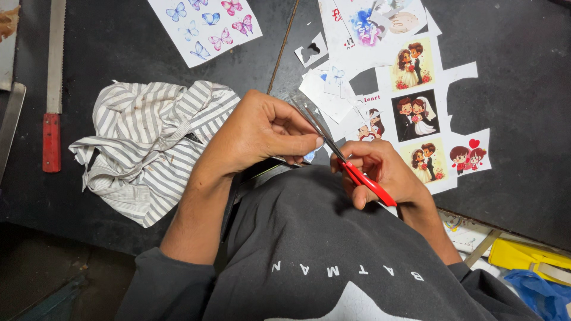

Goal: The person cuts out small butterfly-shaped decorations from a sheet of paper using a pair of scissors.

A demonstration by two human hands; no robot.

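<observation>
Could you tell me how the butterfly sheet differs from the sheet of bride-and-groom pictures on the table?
The butterfly sheet lies at the top left of the dark table, apart from both hands; the bride-and-groom sheet lies at the right, just beyond the right hand with the red-handled scissors. The butterfly sheet keeps straight edges and looks uncut; the bride-and-groom sheet has notched, cut-away edges. Butterflies are small and many; the couples are larger and fewer. Both are white printed paper lying flat.

Two hands work here, the left hand and the right hand. One pair of red-handled scissors. One striped cloth. One red-handled saw. One butterfly sheet shows seven butterflies. One couple sheet shows three full bride-and-groom pictures. One black table.
</observation>
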